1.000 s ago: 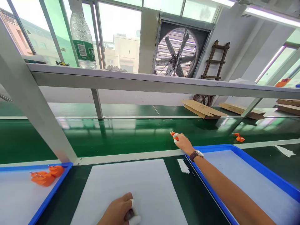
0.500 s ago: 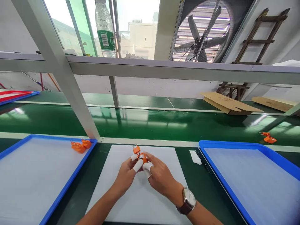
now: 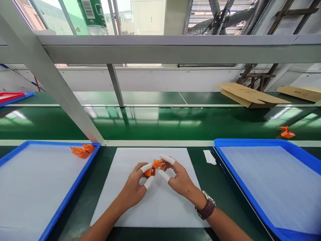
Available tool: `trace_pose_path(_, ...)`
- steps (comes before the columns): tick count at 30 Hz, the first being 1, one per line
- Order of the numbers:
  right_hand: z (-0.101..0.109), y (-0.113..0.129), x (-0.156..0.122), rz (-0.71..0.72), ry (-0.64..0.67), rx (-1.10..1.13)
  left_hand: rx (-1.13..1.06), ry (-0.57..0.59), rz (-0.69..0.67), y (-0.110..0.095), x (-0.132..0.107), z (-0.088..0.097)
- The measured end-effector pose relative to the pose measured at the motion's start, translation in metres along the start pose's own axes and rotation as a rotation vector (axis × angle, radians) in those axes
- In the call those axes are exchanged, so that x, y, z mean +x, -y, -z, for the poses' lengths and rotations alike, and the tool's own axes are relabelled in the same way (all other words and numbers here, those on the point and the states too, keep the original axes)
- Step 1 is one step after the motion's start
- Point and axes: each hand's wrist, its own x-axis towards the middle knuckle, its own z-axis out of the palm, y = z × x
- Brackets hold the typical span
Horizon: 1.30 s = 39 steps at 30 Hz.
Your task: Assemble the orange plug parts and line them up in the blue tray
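A small two-part orange plug (image 3: 157, 163) with thin metal prongs is held above a white sheet (image 3: 140, 207). My left hand (image 3: 134, 185) pinches its lower block between white-covered thumb and fingers. My right hand (image 3: 179, 177) is at the prong end, its fingertips around the prongs and its thumb lower down. White covers sit on the right fingertips too, and they partly hide the prongs. Several similar orange pieces (image 3: 80, 152) lie in the far right corner of the left tray.
A blue-rimmed tray (image 3: 60, 211) stands at the left, another blue-rimmed tray (image 3: 240, 180) at the right. A white scrap (image 3: 209, 157) lies beside the right one. Beyond the metal frame (image 3: 160, 53), the green surface holds an orange plug (image 3: 287, 134) and folded cardboard (image 3: 248, 95).
The plug has turned, so its prongs now point right instead of up. My right hand has opened somewhat and moved to the prong end. The head view has tilted down.
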Motion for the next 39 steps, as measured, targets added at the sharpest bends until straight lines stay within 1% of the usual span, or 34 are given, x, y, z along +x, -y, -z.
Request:
trace_pose_path(2, -0.001, -0.001, -0.001, -0.044, 0.028, 0.009, -0.021, -0.034, 0.005, 0.006, -0.001, 0.000)
trace_pose_path(3, -0.002, -0.001, -0.001, -0.070, 0.046, 0.012, -0.063, -0.034, 0.035, 0.007, -0.001, 0.001)
trace_pose_path(5, -0.003, -0.001, -0.001, -0.100, 0.073, 0.009, -0.162, -0.010, 0.133, 0.006, -0.002, 0.001)
trace_pose_path(7, -0.004, -0.001, 0.000, -0.092, 0.067, -0.004, -0.217, 0.039, 0.216, 0.000, -0.002, 0.001)
trace_pose_path(8, -0.004, -0.001, -0.001, -0.080, 0.052, -0.008, -0.219, 0.067, 0.230, -0.004, -0.002, 0.000)
trace_pose_path(11, -0.006, -0.003, -0.002, -0.041, 0.006, -0.011, -0.188, 0.159, 0.213, -0.014, 0.000, -0.002)
trace_pose_path(13, -0.007, -0.002, -0.003, -0.035, 0.007, -0.013, -0.191, 0.202, 0.216, -0.017, 0.001, -0.002)
trace_pose_path(15, -0.007, 0.000, -0.003, -0.053, 0.024, -0.014, -0.227, 0.215, 0.234, -0.016, 0.002, -0.002)
trace_pose_path(17, -0.006, 0.004, -0.002, -0.080, 0.068, -0.022, -0.277, 0.198, 0.258, -0.011, 0.003, -0.002)
trace_pose_path(20, -0.003, 0.008, 0.000, -0.124, 0.130, -0.004, -0.334, 0.137, 0.289, -0.004, 0.002, -0.003)
trace_pose_path(24, -0.002, 0.007, 0.000, -0.184, 0.148, 0.065, -0.308, 0.060, 0.313, 0.003, 0.001, -0.005)
trace_pose_path(27, -0.001, 0.002, -0.001, -0.203, 0.143, 0.036, -0.275, 0.011, 0.336, 0.007, 0.002, -0.005)
trace_pose_path(28, -0.001, 0.000, -0.002, -0.190, 0.132, 0.026, -0.273, -0.002, 0.345, 0.008, 0.002, -0.005)
trace_pose_path(30, 0.000, -0.002, -0.004, -0.112, 0.099, 0.016, -0.275, -0.016, 0.362, 0.010, 0.002, -0.004)
trace_pose_path(33, 0.002, -0.004, -0.005, 0.077, 0.067, 0.000, -0.286, -0.017, 0.366, 0.012, 0.002, -0.001)
trace_pose_path(36, 0.004, -0.003, -0.006, 0.232, 0.108, -0.050, -0.291, -0.019, 0.357, 0.014, 0.002, 0.001)
trace_pose_path(39, 0.005, -0.001, -0.006, 0.337, 0.158, -0.141, -0.286, -0.033, 0.346, 0.014, 0.002, 0.003)
